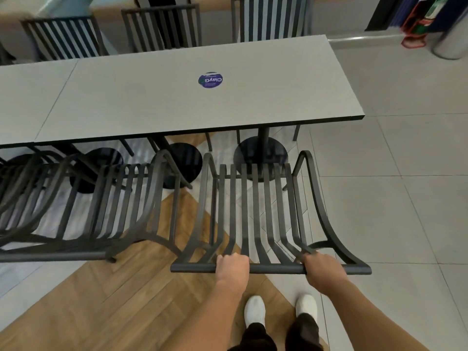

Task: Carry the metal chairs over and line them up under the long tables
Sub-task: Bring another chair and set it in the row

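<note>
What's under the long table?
Under the table you can see round black bases, a black post, thin chair legs from the far side, and the front of the chair both hands hold. The tabletop covers the rest.

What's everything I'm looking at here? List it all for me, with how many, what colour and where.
held chair: one, black metal slats, near side of the table, right end
neighbouring chair: one, black, just left of the held one; more blurred chairs further left
far chairs: three, black, across the table
long table: grey top, a second one butted against its left end
round sticker: one, purple, on the tabletop
pedestal bases: black discs on the floor under the tables
floor: grey tiles with wood-pattern strips
shoes: two, white
left hand: grips the top rail
right hand: grips the same rail
</note>
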### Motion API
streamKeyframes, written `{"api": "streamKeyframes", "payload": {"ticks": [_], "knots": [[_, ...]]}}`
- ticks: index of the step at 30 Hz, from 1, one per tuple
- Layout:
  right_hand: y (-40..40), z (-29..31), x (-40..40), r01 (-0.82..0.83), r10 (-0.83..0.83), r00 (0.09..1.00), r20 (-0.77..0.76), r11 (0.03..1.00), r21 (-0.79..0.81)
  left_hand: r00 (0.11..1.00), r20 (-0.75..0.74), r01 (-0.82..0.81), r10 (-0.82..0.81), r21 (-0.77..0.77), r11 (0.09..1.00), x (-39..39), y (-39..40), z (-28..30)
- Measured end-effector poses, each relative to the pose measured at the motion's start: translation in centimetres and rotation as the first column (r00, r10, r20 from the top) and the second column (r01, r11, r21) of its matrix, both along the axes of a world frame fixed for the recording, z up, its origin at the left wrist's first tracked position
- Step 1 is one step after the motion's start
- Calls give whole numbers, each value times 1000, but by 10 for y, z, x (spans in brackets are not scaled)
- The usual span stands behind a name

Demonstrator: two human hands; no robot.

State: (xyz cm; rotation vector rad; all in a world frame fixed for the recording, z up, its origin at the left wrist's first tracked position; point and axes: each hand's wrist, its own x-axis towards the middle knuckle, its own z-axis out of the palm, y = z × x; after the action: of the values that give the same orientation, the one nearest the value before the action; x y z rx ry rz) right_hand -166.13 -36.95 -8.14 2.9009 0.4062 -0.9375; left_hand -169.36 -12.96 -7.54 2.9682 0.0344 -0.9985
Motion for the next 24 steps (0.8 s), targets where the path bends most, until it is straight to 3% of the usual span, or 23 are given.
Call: {"api": "streamKeyframes", "payload": {"ticks": [8,18,24], "knots": [[0,-4,54,-21,20,1000,-23,1000,-6,999,24,-28,28,10,1000,47,0,0],[3,3,96,-45,47,997,62,998,-33,1000,10,-9,8,49,999,89,-4,3],[-3,6,96,46,-44,999,-27,994,98,999,-36,1,0,17,1000,92,-2,13]]}}
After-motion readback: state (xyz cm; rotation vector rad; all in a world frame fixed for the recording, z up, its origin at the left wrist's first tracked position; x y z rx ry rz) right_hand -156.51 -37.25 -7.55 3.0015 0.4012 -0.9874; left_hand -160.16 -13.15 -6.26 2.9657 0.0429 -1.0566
